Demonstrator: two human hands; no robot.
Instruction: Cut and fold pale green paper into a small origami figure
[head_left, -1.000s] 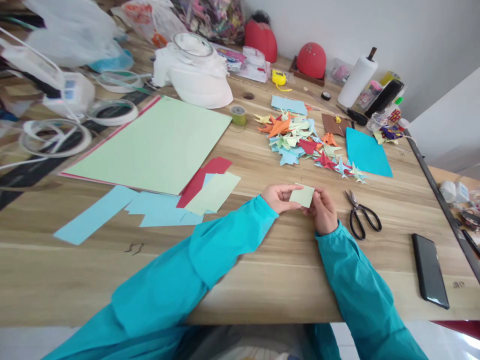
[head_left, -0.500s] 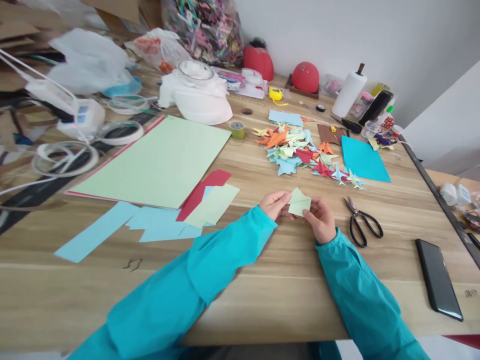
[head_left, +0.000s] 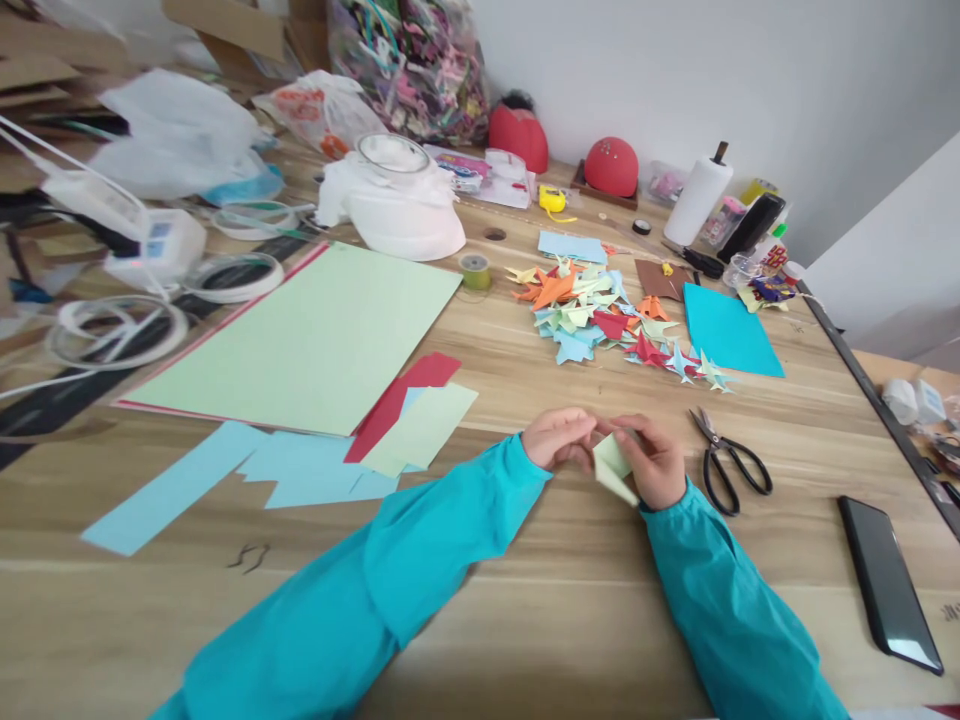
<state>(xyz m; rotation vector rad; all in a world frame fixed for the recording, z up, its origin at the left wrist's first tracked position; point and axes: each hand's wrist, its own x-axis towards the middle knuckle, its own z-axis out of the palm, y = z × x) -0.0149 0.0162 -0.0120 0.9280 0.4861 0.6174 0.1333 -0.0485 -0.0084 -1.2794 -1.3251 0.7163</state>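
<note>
The right hand (head_left: 655,464) pinches folded paper (head_left: 612,458); whether the left hand (head_left: 556,438), alongside, grips it, I cannot tell.

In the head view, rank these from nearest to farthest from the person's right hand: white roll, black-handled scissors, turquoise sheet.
From the right hand:
1. Black-handled scissors: just to its right.
2. Turquoise sheet: ahead and to the right, beyond the scissors.
3. White roll: standing farther back, beyond the sheet.
</note>
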